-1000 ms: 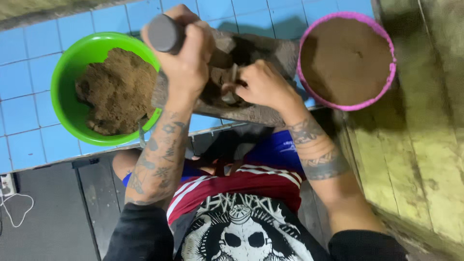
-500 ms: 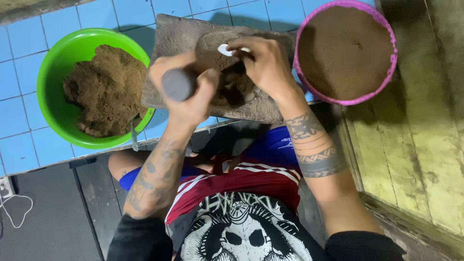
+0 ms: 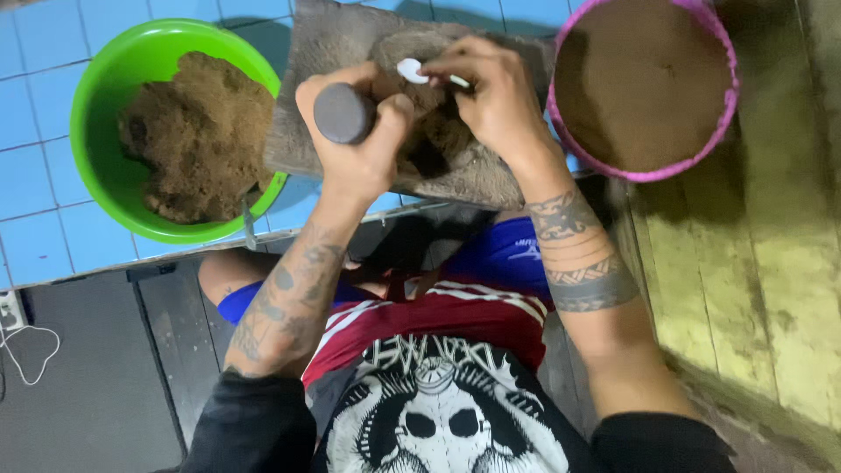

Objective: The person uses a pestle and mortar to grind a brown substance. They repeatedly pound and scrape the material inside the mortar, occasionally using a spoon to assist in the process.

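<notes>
Left hand [image 3: 359, 144] grips a dark pestle [image 3: 343, 113]; right hand [image 3: 491, 96] pinches a small white spoon [image 3: 412, 70] over a stone slab [image 3: 491, 180], flanked by green bowl [image 3: 105, 88] and pink bowl [image 3: 644, 171] of brown powder.

Left hand [image 3: 355, 144]: you bring the pestle [image 3: 343, 113] down from its raised position onto the stone slab [image 3: 350, 44].
Right hand [image 3: 491, 96]: now pinches a white spoon [image 3: 412, 70].

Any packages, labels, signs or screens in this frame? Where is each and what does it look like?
No packages, signs or screens.
Shirt print: bottom centre, white skull graphic on black.
Shorts marking: small white mark on blue cloth, below the right hand.
Only plain containers: green bowl left, pink-rimmed bowl right.
</notes>
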